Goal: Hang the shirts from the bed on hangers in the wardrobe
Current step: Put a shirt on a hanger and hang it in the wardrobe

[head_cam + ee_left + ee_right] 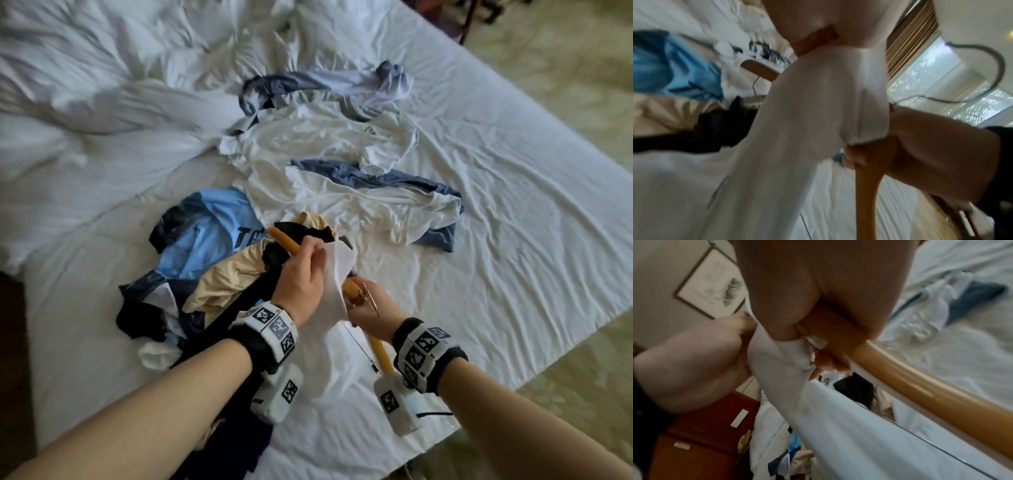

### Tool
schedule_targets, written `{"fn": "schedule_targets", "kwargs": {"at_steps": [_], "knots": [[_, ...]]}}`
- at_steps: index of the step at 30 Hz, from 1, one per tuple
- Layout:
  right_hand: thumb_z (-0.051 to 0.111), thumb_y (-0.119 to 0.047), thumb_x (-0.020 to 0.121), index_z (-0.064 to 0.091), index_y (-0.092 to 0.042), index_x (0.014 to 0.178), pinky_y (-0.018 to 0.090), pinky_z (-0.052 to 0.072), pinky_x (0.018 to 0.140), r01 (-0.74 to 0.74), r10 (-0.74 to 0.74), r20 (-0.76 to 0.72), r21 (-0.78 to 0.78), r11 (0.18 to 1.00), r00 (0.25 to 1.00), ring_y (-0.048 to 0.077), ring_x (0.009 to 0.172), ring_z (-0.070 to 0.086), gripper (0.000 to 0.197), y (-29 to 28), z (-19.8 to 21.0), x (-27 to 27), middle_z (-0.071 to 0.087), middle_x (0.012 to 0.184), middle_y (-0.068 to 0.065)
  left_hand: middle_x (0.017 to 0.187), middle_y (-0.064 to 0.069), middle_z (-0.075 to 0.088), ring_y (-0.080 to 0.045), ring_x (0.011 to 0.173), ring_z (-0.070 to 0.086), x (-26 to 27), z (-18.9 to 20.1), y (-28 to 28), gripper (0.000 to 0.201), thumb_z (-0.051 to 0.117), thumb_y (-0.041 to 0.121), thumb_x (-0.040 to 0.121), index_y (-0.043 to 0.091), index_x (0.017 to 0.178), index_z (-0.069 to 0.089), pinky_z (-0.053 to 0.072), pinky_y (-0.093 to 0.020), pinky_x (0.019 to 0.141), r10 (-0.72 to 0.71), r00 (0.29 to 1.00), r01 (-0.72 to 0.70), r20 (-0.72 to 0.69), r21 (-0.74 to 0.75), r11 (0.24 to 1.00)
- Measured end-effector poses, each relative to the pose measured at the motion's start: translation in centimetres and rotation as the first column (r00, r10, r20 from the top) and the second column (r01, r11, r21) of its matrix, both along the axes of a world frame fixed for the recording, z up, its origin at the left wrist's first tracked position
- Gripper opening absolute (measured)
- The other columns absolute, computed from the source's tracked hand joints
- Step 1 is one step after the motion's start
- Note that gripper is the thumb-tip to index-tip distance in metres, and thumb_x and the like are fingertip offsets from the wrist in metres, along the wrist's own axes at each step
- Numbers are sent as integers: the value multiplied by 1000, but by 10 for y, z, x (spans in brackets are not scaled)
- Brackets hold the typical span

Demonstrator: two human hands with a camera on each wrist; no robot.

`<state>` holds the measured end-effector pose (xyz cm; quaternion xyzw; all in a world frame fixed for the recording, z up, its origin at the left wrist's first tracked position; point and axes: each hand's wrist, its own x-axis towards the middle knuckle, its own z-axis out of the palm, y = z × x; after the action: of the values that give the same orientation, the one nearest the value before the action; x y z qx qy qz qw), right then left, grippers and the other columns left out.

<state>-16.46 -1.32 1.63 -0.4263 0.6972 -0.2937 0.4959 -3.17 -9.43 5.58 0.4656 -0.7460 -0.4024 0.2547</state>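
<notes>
A wooden hanger (354, 291) with a metal hook is held over the near part of the bed (513, 205). My right hand (364, 305) grips it at its middle, by the hook. A white shirt (337, 274) is partly drawn over the hanger's far arm and hangs down to the sheet. My left hand (311, 255) pinches the shirt's fabric against that arm. In the left wrist view, the white shirt (818, 113) hangs below the left fingers, with the hanger (867, 186) beside it. In the right wrist view, my right hand (818, 296) wraps the hanger (920, 386).
More shirts lie on the bed: a light blue one (209, 233), a beige and black one (233, 274), and white and dark blue ones (342, 185) further back. A crumpled duvet (102, 85) fills the far left. The floor (565, 394) borders the bed's right edge.
</notes>
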Motion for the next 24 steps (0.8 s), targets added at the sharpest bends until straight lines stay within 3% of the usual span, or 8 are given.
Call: {"fn": "schedule_targets", "kwargs": {"at_steps": [3,5,10,13,16,19,22,24], "knots": [[59,-8,88,55,-24,72,24,44,56,-25,21,-124,-30,999,992,11,59,55,22,-7,56,3,60,64,-6,71,1,58,-14,61,55,24,57,-19,24,46,22,102,0,105,57,38,-17,60,45,998,-51,-39,-168,984],[59,-10,89,56,-21,69,17,42,48,-1,-12,-168,-78,997,986,11,53,55,23,-12,106,4,60,59,-5,70,-4,58,-16,59,52,43,97,-25,25,46,25,103,3,107,56,38,-24,57,48,998,-54,-32,-204,977],[59,-2,82,68,-14,77,28,48,53,255,-290,-96,-274,927,952,15,51,56,16,-33,240,12,63,58,3,75,-1,66,-5,63,59,74,196,-26,35,69,42,89,10,102,60,46,-20,59,-25,1000,24,-3,-200,980],[59,-4,76,65,-9,68,34,48,53,351,-397,-39,-392,850,917,20,49,54,11,-41,312,18,59,55,7,89,0,69,-19,82,65,87,255,-27,53,82,54,70,13,101,67,53,-30,75,-156,942,224,297,-212,951],[57,-4,70,60,-4,62,34,42,53,422,-480,6,-487,765,877,23,50,51,9,-42,372,22,56,58,15,81,-6,62,-25,80,62,100,298,-29,49,78,50,77,5,90,68,49,-32,70,-159,743,403,650,-245,882],[59,-5,69,58,-6,65,36,45,57,430,-507,13,-548,718,862,25,57,54,4,-40,413,24,60,67,17,77,-3,57,-25,80,62,108,320,-36,32,80,35,78,7,84,65,44,-28,65,-104,739,345,666,-242,907],[57,-9,68,63,-5,71,35,46,57,449,-534,37,-593,669,844,24,56,55,8,-37,441,20,61,66,14,69,4,48,-22,75,55,115,333,-43,30,77,34,81,15,78,54,43,-27,69,-15,749,246,663,-257,935],[58,-12,72,64,-4,74,34,45,54,486,-554,89,-608,628,828,23,53,53,10,-35,458,13,60,66,13,75,1,56,-23,79,57,121,336,-49,27,66,38,92,13,85,56,42,-28,71,39,785,151,618,-252,956]]}}
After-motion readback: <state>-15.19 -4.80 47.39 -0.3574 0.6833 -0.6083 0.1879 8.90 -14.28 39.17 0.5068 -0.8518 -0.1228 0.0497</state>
